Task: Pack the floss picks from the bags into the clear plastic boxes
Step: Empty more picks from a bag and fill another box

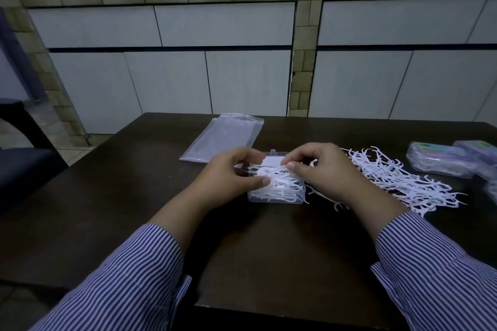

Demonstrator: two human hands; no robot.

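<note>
A clear plastic box stands open on the dark table, its lid tilted back behind it, and it is heaped with white floss picks. My left hand curls over the box's left side with its thumb pressing on the picks. My right hand is curled over the right side, fingertips pinching picks at the top of the heap. A loose pile of floss picks lies on the table just right of my right hand.
A flat, clear plastic bag lies behind the box to the left. Closed plastic boxes with coloured labels sit at the table's right edge. White cabinet doors rise beyond the table's far edge.
</note>
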